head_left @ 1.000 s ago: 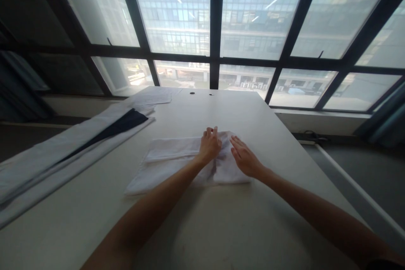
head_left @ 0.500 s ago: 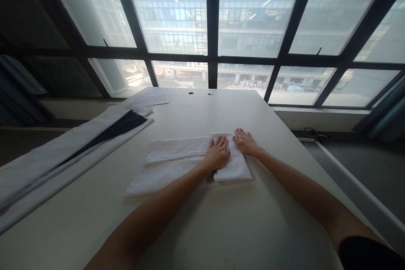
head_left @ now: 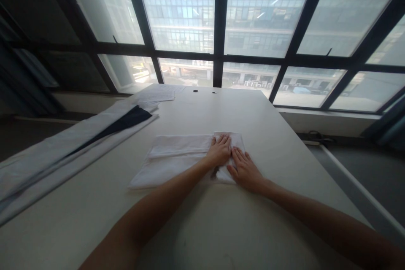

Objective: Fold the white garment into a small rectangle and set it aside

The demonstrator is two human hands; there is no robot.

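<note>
A white folded cloth [head_left: 172,168], perhaps a garment, lies flat on the white table [head_left: 202,228], its right end turned over onto itself. My left hand [head_left: 219,150] presses on the inner edge of that turned-over part, fingers stretched out. Flat on the same fold, just right of the left hand, rests my right hand [head_left: 246,170] with its fingers extended. The two hands nearly touch. Parts of the fold under the palms are hidden, and my left forearm covers some of the cloth's near edge.
Along the table's left side lie long white cloths [head_left: 66,135] with a dark navy piece [head_left: 123,122] among them. Thin white sheets [head_left: 161,93] are at the far left. Windows [head_left: 186,12] stand behind the table, and a pale rail [head_left: 357,185] runs by its right side.
My right hand has moved nearer to me, from the fold's far right corner to its middle. The left hand stays on the cloth. The whole view has shifted slightly.
</note>
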